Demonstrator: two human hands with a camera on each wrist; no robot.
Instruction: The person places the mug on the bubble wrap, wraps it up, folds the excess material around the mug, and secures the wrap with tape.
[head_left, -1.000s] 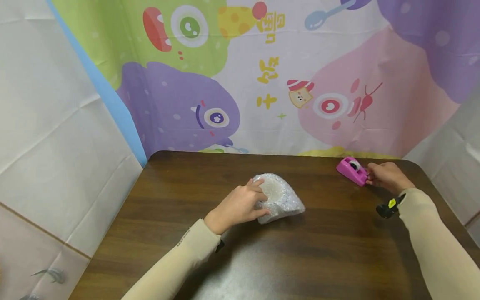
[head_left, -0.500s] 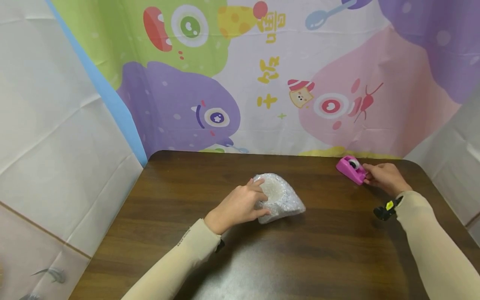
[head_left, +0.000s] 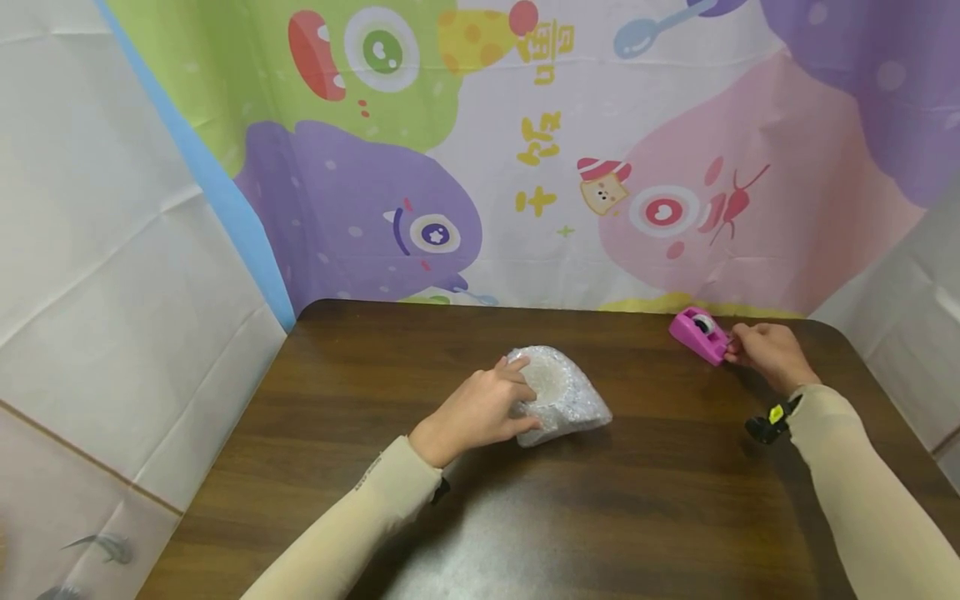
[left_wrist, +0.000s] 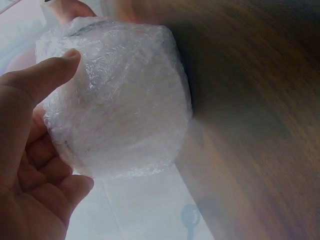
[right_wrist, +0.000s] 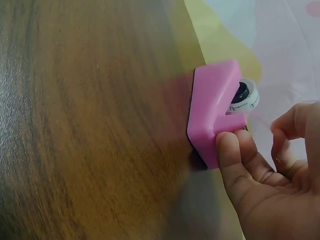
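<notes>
On the brown table, a bubble-wrapped bundle point(head_left: 566, 392) lies near the middle, pale and rounded with one corner sticking out to the right. My left hand point(head_left: 483, 410) grips its left side, thumb and fingers spread around the wrap, as the left wrist view also shows; the wrap hides what is inside. Toward the back right stands a pink tape dispenser point(right_wrist: 215, 105) carrying a small roll of tape point(right_wrist: 247, 97) on a black core. My right hand point(head_left: 768, 354) holds the dispenser's front end with curled fingers, two fingertips point(right_wrist: 228, 145) pressed against the pink plastic.
The wooden table point(head_left: 420, 533) ends at the back against a printed cartoon curtain point(head_left: 525, 250). Pale cloth panels point(head_left: 112, 250) close in the left and right sides. A black strap device point(head_left: 768, 425) sits at the right wrist.
My right hand has shifted slightly left, and the tape dispenser has slid a little left and back with it. The left hand and the bubble-wrapped bundle have stayed put.
</notes>
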